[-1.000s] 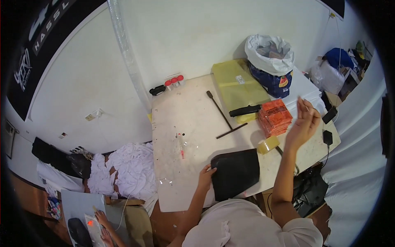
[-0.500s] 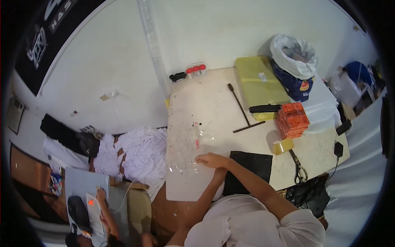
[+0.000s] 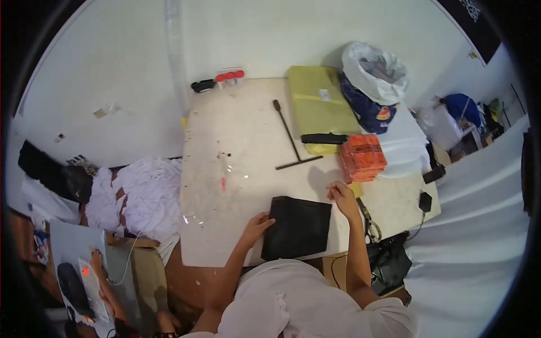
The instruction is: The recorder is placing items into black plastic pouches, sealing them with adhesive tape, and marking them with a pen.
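Near the front edge of the pale, flat-topped table (image 3: 207,231), we locate the flat, black, roughly rectangular sheet (image 3: 297,230), the left hand (image 3: 257,227) touching its left edge; we cannot tell whether those fingers are clamped on it. Just beyond its far right corner, we find the right hand (image 3: 345,200) with fingers curled, together or apart we cannot tell, beside the partly hidden yellow tape roll (image 3: 357,189). Farther out, we note the orange, block-shaped, plastic-wrapped stack (image 3: 362,158) and, to its left, the dark T-shaped bar (image 3: 291,136).
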{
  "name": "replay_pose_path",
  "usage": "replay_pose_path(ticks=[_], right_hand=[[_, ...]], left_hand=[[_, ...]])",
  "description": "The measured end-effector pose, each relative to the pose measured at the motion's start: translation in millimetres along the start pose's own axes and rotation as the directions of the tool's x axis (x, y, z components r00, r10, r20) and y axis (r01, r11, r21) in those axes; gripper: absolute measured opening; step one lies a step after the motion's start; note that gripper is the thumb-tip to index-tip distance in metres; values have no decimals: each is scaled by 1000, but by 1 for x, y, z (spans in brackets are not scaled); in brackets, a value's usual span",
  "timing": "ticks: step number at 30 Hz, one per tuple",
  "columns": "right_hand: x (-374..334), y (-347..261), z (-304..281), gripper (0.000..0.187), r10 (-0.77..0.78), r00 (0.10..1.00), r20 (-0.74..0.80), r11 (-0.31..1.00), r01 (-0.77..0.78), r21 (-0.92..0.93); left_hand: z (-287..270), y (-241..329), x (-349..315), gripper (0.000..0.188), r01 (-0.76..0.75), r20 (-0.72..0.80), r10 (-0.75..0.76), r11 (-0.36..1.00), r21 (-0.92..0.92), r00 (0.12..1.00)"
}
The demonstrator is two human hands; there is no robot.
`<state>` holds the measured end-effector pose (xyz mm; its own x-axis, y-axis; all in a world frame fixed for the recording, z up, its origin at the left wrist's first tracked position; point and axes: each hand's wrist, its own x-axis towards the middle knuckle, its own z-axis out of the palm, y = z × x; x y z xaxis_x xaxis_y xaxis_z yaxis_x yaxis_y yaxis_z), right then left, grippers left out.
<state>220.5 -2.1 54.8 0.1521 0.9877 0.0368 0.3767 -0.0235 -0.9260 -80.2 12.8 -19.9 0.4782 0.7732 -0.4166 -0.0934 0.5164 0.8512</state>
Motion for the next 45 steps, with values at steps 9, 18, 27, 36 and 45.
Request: replay_pose_path(ticks=[9, 18, 27, 36, 45], right_hand=[[-87, 12, -15, 26, 326, 939, -110, 779, -333, -531], [-73, 30, 32, 50, 436, 844, -312, 900, -400, 173], [-84, 26, 19, 47, 571, 810, -136, 770, -470, 430], [-58, 28, 17, 52, 507, 856, 103, 860, -510, 5], [-54, 19, 51, 56, 511, 859, -28, 764, -439, 474]], left_hand=[[14, 43, 6, 28, 134, -29, -132, 920, 367, 991], [22, 9, -11, 33, 126, 79, -134, 988, 94, 988], [19, -3, -20, 40, 61, 80, -49, 986, -153, 996], [23, 30, -16, 34, 246, 99, -228, 937, -250, 969], [-6, 28, 10, 28, 63, 52, -52, 971, -229, 997]])
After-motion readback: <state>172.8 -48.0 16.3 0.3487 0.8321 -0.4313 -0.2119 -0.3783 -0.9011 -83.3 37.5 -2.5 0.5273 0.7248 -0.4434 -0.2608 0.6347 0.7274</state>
